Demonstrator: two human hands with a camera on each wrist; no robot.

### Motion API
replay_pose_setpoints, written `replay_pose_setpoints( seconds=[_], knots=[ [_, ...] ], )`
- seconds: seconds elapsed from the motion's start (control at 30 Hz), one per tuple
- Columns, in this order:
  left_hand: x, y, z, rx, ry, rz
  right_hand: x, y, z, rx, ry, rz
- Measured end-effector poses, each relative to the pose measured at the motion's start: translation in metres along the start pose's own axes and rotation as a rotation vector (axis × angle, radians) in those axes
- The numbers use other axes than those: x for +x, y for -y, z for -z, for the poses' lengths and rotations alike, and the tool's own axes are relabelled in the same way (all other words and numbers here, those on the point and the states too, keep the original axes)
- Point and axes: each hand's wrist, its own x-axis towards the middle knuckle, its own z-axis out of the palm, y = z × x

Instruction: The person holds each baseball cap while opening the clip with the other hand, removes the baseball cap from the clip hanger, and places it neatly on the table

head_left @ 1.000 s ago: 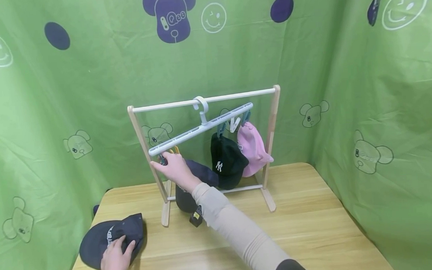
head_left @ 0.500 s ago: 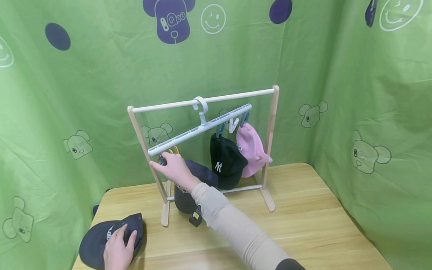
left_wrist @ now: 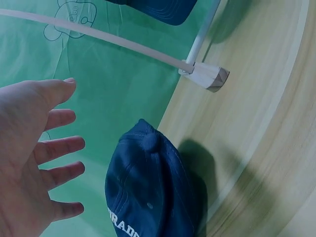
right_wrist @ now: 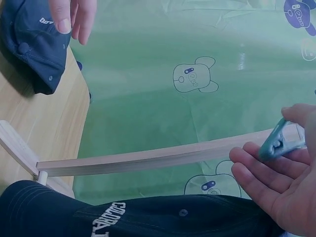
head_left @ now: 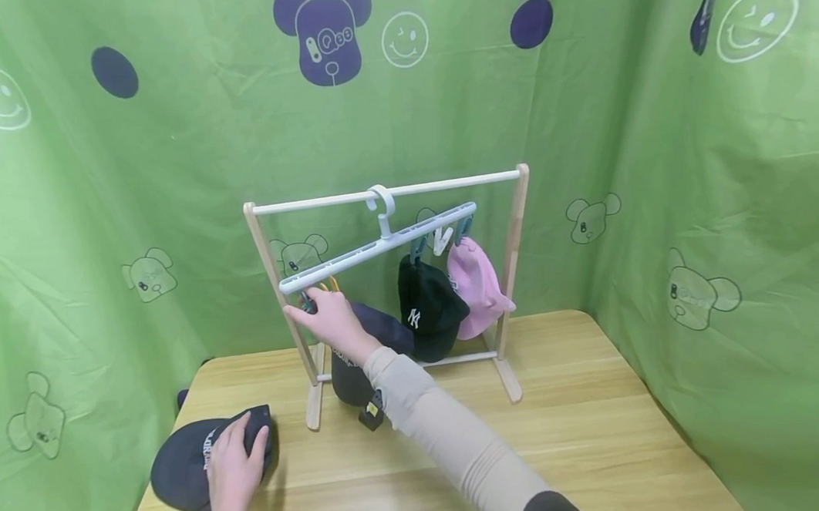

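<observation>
My right hand [head_left: 336,317] pinches a teal clothespin [right_wrist: 271,143] at the low left end of a pale hanger [head_left: 381,245], which tilts on its rack. Beneath the right wrist hangs a dark lettered cap [head_left: 352,382], partly hidden by the arm. Over at the left, a navy cap [head_left: 177,460] with white letters lies on the table. My left hand [head_left: 235,473] overlaps its crown in the head view; in the left wrist view the fingers are spread and hold nothing, apart from the cap. A black cap [head_left: 429,308] and a pink cap [head_left: 479,290] hang from clips at the hanger's right.
The wooden rack [head_left: 515,258] stands at the back of the wooden table [head_left: 585,431]. A white clip [head_left: 443,240] hangs unused between the black and pink caps. Orange clips [head_left: 334,283] sit by the right hand. Green printed curtains [head_left: 189,167] enclose the table.
My left hand has slid a little right and up across the navy cap. The hanger's right end has dipped slightly. My right hand keeps its pinch on the clothespin.
</observation>
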Motion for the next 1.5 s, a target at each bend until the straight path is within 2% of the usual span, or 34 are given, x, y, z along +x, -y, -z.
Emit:
replay_pose_setpoints(
  seconds=[0.17, 0.3, 0.53, 0.83, 0.97, 1.2, 1.5],
  knots=[
    [-0.001, -0.002, -0.003, 0.001, -0.021, -0.028, -0.002, -0.001, -0.001, -0.010, -0.005, -0.006],
    [-0.001, -0.003, -0.005, -0.006, -0.030, -0.043, -0.002, -0.002, -0.001, -0.038, -0.028, 0.024],
    [0.001, -0.006, -0.007, -0.007, -0.021, -0.043, -0.003, -0.002, 0.002, -0.024, -0.042, 0.042],
    [0.007, -0.018, -0.007, -0.021, 0.014, -0.056, -0.005, 0.005, 0.010, 0.094, -0.022, 0.044],
    [0.009, -0.025, -0.007, -0.028, 0.036, -0.078, -0.005, 0.010, 0.015, 0.091, -0.037, 0.050],
    [0.014, -0.033, -0.011, -0.047, 0.059, -0.109, -0.001, 0.010, 0.024, 0.059, -0.102, 0.100],
    [0.021, -0.039, -0.017, -0.062, 0.086, -0.112, 0.007, 0.007, 0.036, 0.071, -0.215, 0.166]
  ],
)
